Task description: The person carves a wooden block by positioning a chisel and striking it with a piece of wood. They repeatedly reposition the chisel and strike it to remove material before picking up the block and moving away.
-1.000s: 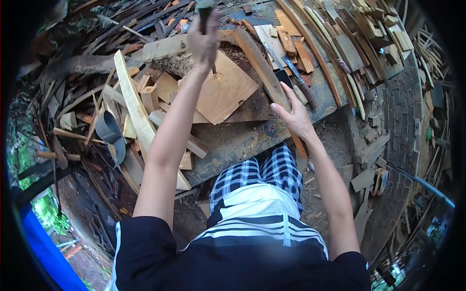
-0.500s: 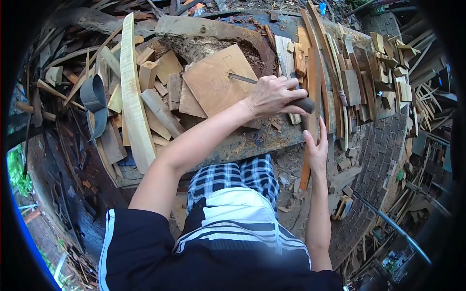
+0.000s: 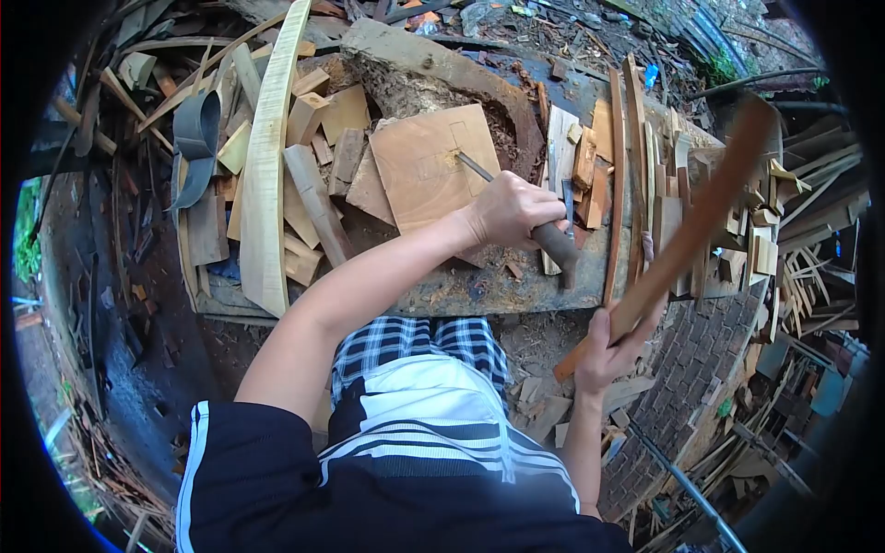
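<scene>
My left hand is closed around the handle of a chisel. The chisel slants down, its tip touching a small cut near the middle of a flat square wooden block with faint marked outlines. To the right, my right hand is closed round the lower part of a long reddish-brown wooden bar. The bar is raised and tilts up to the right, apart from the chisel; its far end is slightly blurred. Under the square block lies another piece of wood, mostly hidden.
A worn workbench carries the block. Wood offcuts and a long pale curved board lie to the left, beside a grey curved strap-like piece. Behind is a hollowed timber; several strips and a second blade-like tool lie right.
The wooden bar has swung from nearly upright to a slant up to the right, and my right hand has closed more fully round it. My left hand still holds the chisel on the block.
</scene>
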Motion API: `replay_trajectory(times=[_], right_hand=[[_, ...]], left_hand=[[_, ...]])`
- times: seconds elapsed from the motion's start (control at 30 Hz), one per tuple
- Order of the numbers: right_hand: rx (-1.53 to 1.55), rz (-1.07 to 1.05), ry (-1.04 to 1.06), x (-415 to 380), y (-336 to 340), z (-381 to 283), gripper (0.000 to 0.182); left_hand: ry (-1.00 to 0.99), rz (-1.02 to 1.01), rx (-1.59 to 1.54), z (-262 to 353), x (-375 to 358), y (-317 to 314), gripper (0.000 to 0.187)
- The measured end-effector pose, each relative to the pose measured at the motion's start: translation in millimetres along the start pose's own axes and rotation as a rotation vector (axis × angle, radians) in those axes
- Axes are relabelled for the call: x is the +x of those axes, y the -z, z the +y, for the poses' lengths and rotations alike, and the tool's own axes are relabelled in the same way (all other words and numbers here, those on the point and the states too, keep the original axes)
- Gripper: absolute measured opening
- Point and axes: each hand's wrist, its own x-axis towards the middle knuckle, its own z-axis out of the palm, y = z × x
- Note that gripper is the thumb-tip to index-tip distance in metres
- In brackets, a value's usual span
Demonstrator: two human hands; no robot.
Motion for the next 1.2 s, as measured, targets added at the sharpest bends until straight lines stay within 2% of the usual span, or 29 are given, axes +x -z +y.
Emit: replay_trajectory(times=[0.03, 0.07, 0.1, 0.17, 0.2, 0.23, 0.3, 0.33, 0.4, 0.43, 0.5, 0.53, 0.57, 0.63, 0.67, 0.7, 0.77, 0.8, 0.83, 0.9, 0.93, 0.97, 1.03, 1.07, 1.1, 1.17, 1.2], right_hand=[[-0.034, 0.093, 0.148, -4.5, -1.2, 14.1, 0.077], [0.031, 0.084, 0.201, -7.9, -12.7, 26.1, 0.076], [-0.126, -0.1, 0.338, 2.6, -20.4, 6.2, 0.08], [-0.074, -0.222, 0.045, -2.3, -21.3, 4.1, 0.08], [-0.039, -0.184, 0.108, -1.7, -19.7, 2.3, 0.08], [-0.08, -0.089, 0.316, 2.5, -16.4, -1.9, 0.08], [0.132, 0.107, 0.344, -16.1, -18.8, 26.4, 0.08], [0.121, 0.118, 0.339, -18.7, -18.0, 30.4, 0.08], [-0.138, -0.251, 0.161, -6.8, -25.6, 10.6, 0.079], [-0.113, -0.275, 0.129, -5.9, -20.5, 8.9, 0.078], [-0.046, -0.085, 0.334, -3.4, -17.4, -1.1, 0.08], [0.068, 0.065, 0.461, -6.3, -19.7, 0.7, 0.079], [0.171, 0.175, 0.376, -12.5, -26.2, 2.5, 0.075], [-0.204, 0.015, 0.432, -2.9, -23.0, 2.1, 0.072], [-0.116, -0.157, 0.186, -0.1, -32.0, 4.4, 0.07], [-0.14, -0.118, 0.256, 2.5, -28.0, 9.9, 0.07], [0.015, 0.006, 0.342, 0.5, -24.9, 8.7, 0.072], [0.093, 0.116, 0.351, -6.1, -22.5, 0.6, 0.074], [0.093, 0.113, 0.346, -8.0, -25.4, 4.5, 0.074], [-0.015, -0.04, 0.299, -4.8, -30.3, 7.6, 0.073], [-0.174, -0.139, 0.268, 1.8, -32.5, 5.2, 0.075], [-0.131, -0.128, 0.221, 2.5, -29.5, 5.6, 0.075], [0.007, -0.005, 0.311, 0.8, -23.4, -4.4, 0.075], [0.064, 0.165, 0.387, -2.5, -25.4, -6.0, 0.074], [0.064, 0.166, 0.385, 0.1, -27.3, -3.7, 0.074], [-0.081, -0.164, 0.271, 8.7, -30.4, 4.3, 0.073], [-0.109, -0.123, 0.297, 12.8, -36.8, 4.7, 0.072]], left_hand=[[-0.009, -0.004, 0.007, -0.2, 2.4, 1.9, 0.02], [0.048, 0.064, -0.042, -1.0, 6.0, 3.2, 0.02], [0.102, 0.133, -0.095, -1.4, 9.8, 5.0, 0.02], [0.134, 0.055, -0.07, -4.2, 9.7, 8.4, 0.023], [0.141, 0.041, -0.041, -6.0, 8.3, 6.5, 0.023], [0.158, 0.019, -0.018, -6.0, 2.5, 5.5, 0.023], [0.17, 0.002, -0.043, -4.8, 3.4, 6.5, 0.022], [0.192, 0.016, -0.037, -3.7, 4.8, 6.3, 0.022], [0.157, 0.004, 0.03, -6.4, 5.5, 8.0, 0.023], [0.142, 0.008, 0.03, -8.1, 7.8, 3.9, 0.023], [0.185, 0.036, -0.025, -6.1, 9.7, 6.4, 0.025], [0.209, -0.021, -0.009, -6.9, 8.7, 7.4, 0.025], [0.21, -0.02, -0.013, -7.7, 8.7, 6.9, 0.025], [0.216, 0.011, 0.004, -4.9, 9.9, 2.8, 0.023], [0.208, -0.006, 0.018, -5.3, 8.9, 4.4, 0.021], [0.199, -0.002, 0.018, -4.7, 11.3, 2.1, 0.021], [0.168, 0.067, -0.035, -7.5, 12.8, 2.2, 0.02], [0.214, 0.011, 0.02, -10.0, 10.8, 3.0, 0.02], [0.219, 0.009, 0.018, -11.2, 8.6, 4.2, 0.02], [0.242, 0.043, 0.019, -11.0, 12.2, 2.9, 0.02], [0.228, 0.043, 0.01, -9.2, 14.9, 2.0, 0.02], [0.223, 0.049, -0.011, -8.3, 16.3, 2.2, 0.02], [0.238, 0.069, -0.025, -12.4, 13.6, 8.0, 0.021], [0.272, 0.069, -0.051, -11.7, 14.0, 10.4, 0.021], [0.273, 0.066, -0.052, -10.5, 15.4, 13.4, 0.021], [0.346, 0.111, -0.116, -4.8, 20.4, 16.2, 0.022], [0.316, 0.201, -0.164, -5.3, 21.9, 11.0, 0.023]])
